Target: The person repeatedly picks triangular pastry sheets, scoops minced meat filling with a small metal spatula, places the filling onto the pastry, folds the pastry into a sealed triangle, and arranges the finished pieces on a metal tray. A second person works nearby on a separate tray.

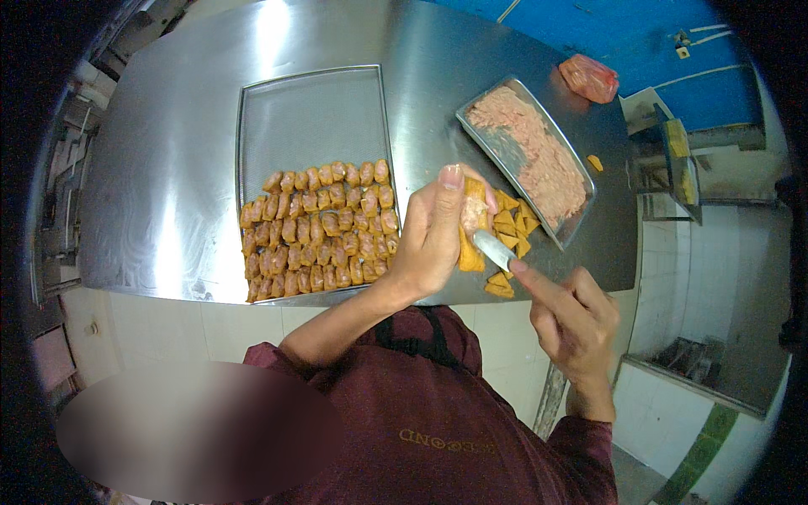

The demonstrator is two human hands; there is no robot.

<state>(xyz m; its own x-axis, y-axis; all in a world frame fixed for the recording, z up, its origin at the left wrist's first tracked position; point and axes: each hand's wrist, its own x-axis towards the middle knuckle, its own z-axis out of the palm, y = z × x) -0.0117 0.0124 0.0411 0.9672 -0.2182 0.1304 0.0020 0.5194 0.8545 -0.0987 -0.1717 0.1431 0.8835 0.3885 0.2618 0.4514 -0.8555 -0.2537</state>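
My left hand (427, 231) is closed around a golden-brown fried tofu piece (471, 255), with pale pink minced filling showing in its upper part. In my right hand (576, 324) is a small metal spatula (495, 251); its blade tip touches the filling and the tofu, and its handle is hidden in my fingers. Just beyond, on the tabletop, lies a loose pile of fried tofu triangles (512, 225). To the left, several rows of stuffed tofu pieces (320, 227) cover the near part of a mesh tray (310, 114).
A metal pan (577, 225) of pink minced meat (539, 151) stands at the right of the steel table (185, 151). Behind it sits a red plastic bag (589, 79). One stray tofu piece (595, 162) lies near the table's right edge.
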